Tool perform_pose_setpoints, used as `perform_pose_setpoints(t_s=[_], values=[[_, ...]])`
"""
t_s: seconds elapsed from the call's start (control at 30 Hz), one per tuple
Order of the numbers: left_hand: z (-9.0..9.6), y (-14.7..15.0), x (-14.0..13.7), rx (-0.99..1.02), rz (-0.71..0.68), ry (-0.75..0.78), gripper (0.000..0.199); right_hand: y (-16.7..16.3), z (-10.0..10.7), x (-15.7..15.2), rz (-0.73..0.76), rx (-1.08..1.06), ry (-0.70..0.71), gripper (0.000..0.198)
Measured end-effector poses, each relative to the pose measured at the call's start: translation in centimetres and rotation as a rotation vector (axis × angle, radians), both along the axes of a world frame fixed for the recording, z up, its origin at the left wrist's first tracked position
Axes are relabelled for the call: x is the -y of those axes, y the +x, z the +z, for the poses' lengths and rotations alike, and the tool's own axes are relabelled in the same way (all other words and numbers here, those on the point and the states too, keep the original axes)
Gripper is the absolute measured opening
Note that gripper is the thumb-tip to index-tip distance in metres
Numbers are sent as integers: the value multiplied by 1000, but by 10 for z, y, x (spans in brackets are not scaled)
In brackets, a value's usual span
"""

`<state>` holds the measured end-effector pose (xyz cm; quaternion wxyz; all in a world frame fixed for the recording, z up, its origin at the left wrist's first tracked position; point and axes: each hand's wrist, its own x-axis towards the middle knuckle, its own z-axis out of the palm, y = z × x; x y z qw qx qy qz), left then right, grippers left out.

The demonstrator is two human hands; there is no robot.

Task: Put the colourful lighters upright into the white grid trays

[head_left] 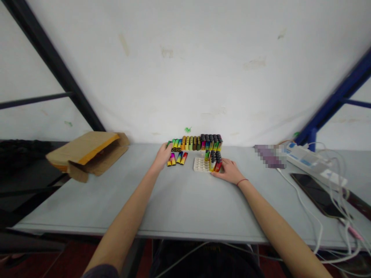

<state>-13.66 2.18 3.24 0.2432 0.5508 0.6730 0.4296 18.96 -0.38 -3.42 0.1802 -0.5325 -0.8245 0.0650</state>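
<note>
A white tray (pixel 199 165) with round holes sits on the table, its right part filled with upright, dark-topped lighters (pixel 218 164). My right hand (pixel 230 172) wraps round the tray's right end, thumb in front and fingers behind. Left of it, several colourful lighters (pixel 182 158) lie flat on the table. My left hand (pixel 163 155) is closed at the left end of the lying lighters, with a green lighter (pixel 168 143) at its fingertips; the fingers are partly hidden. Behind stand packed rows of yellow-green lighters (pixel 191 143) and dark-topped multicoloured lighters (pixel 211 142).
An opened brown cardboard box (pixel 87 150) lies at the left. To the right are a purple item (pixel 271 156), partly blurred out, a white power strip (pixel 315 164), a black phone (pixel 317 193) and tangled white cables (pixel 301 200). A wall (pixel 188 77) backs the table (pixel 185 204).
</note>
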Motion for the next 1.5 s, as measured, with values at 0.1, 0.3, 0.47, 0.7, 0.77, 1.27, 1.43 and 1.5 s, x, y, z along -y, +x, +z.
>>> perform_pose_setpoints(t_s=[0.1, 0.3, 0.47, 0.7, 0.77, 1.27, 1.43, 1.5], values=[[5, 24, 3, 224, -110, -72, 35, 0, -1, 0, -6, 6, 10, 67], [-16, 46, 13, 198, -176, -40, 34, 1, -2, -1, 0, 7, 6, 68], [-20, 49, 27, -105, -90, 75, 27, 2, -1, 0, 1, 7, 7, 64], [-11, 59, 43, -524, -43, 50, 32, 2, 0, 0, 9, 12, 11, 63], [-11, 61, 44, -590, -11, 28, 32, 2, 1, 0, 10, 13, 4, 63], [-13, 59, 41, -543, 73, 13, 37, 4, -2, -2, 7, 15, 18, 63], [-12, 57, 40, -531, 70, -8, 34, 4, -2, -2, 4, 28, 3, 64], [-11, 55, 38, -505, 83, -24, 34, 5, -2, -2, 6, 30, -1, 64]])
